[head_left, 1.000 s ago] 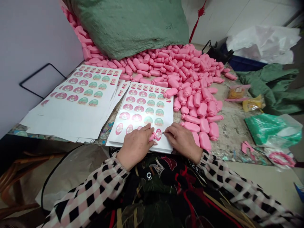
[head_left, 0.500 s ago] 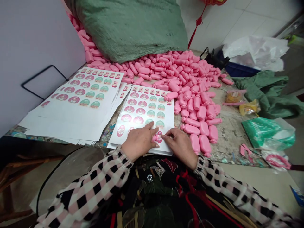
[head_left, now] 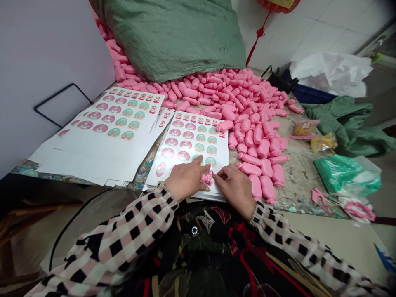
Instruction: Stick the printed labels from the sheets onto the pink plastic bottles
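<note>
My left hand [head_left: 185,178] is closed around a small pink bottle [head_left: 204,178], most of it hidden under the fingers, above a sheet of stickers [head_left: 192,132]. Against the bottle's visible side lies an oval pink sticker [head_left: 211,177]. With thumb and forefinger together, my right hand [head_left: 236,187] pinches this sticker's right edge. The sheet carries rows of pink and green half-round stickers, small red ones along its top, and a pink oval one at lower left. It rests on a stack of paper at the table's front edge.
Many pink bottles [head_left: 247,123] are heaped across the table behind and right of the sheet, below a green sack [head_left: 179,41]. Another stack of sticker sheets [head_left: 93,161] lies to the left. A green packet [head_left: 343,173] and pink scissors [head_left: 318,196] sit at right.
The right fingers have drawn slightly closer to the left hand, and the oval sticker now looks more folded against the bottle. The view has shifted a little.
</note>
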### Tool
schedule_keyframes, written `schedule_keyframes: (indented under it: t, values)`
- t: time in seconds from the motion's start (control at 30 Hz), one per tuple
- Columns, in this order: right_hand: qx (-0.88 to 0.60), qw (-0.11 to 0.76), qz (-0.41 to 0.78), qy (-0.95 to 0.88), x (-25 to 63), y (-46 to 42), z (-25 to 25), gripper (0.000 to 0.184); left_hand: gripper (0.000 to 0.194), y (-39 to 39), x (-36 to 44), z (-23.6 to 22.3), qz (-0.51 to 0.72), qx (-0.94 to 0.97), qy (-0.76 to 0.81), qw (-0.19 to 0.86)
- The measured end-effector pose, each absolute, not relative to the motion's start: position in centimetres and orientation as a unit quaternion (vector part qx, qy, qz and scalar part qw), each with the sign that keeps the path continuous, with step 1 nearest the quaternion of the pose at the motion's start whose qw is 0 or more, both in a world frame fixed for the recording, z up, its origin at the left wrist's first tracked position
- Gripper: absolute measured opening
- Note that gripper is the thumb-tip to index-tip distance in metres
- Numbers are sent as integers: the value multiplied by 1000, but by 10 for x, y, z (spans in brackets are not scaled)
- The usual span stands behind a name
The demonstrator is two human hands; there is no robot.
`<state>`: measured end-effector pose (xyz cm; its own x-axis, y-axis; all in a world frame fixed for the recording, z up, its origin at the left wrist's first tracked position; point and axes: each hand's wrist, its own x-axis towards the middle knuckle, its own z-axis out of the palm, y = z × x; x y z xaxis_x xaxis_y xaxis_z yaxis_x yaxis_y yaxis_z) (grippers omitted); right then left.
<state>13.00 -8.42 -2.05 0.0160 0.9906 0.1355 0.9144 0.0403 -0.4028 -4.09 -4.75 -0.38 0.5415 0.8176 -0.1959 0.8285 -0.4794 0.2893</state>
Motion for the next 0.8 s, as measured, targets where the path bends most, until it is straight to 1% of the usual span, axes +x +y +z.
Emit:
schedule_keyframes:
  t: [0.13,0.4,0.8]
  values:
    - [-721,183,140,-653,130,-82,-21,18,73,-44,-42,-5,-17,863,469,188]
    - [-690,217,80,-686,124,-89,-19,22,73,-43,-43,-10,13,866,462,191]
    - [-648,389,142,-639,128,-104,-28,23,87,-51,-48,-14,61,845,488,212]
